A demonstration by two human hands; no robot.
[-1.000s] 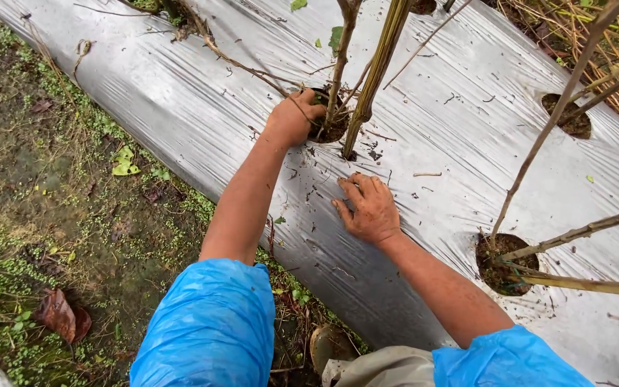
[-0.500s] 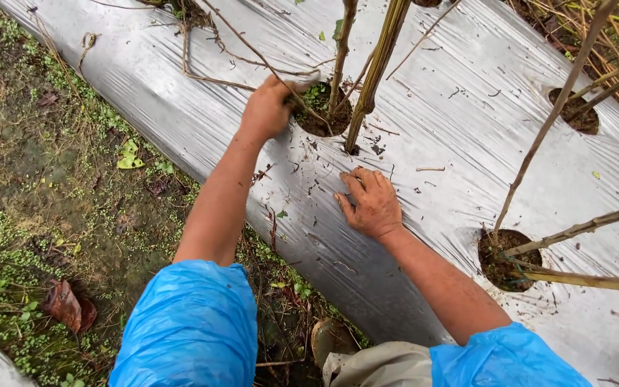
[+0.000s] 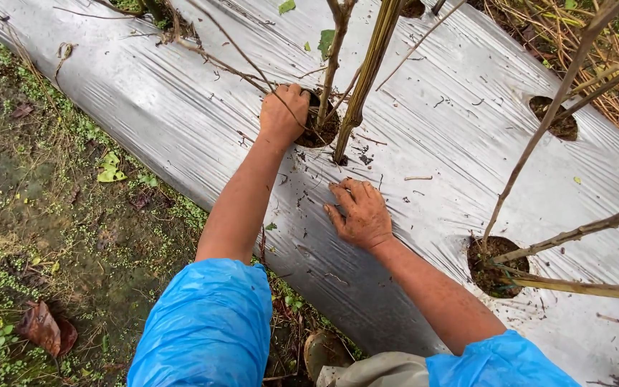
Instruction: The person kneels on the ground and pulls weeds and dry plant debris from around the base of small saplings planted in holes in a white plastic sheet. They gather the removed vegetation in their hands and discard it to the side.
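My left hand point(image 3: 281, 115) reaches into a round planting hole point(image 3: 323, 133) in the silver plastic mulch sheet point(image 3: 173, 115). Its fingers are curled down at the hole's left rim, closed on small weeds in the soil. A thin dry vine point(image 3: 213, 59) runs across the back of that hand. A woody plant stem point(image 3: 331, 64) and a greenish stake point(image 3: 364, 75) rise from the hole's right side. My right hand point(image 3: 358, 215) lies flat and spread on the plastic just below the hole, holding nothing. Both arms wear blue plastic sleeves.
Two more planting holes point(image 3: 492, 269) point(image 3: 553, 109) with leaning bare stems sit to the right. Dry straw lies at the top right. A muddy, weedy furrow point(image 3: 51, 215) with fallen leaves runs left of the bed. A boot toe point(image 3: 322, 350) shows at the bottom.
My left hand, which had drawn back to the left off the hole, has gone back down into it. The right hand stays flat on the plastic.
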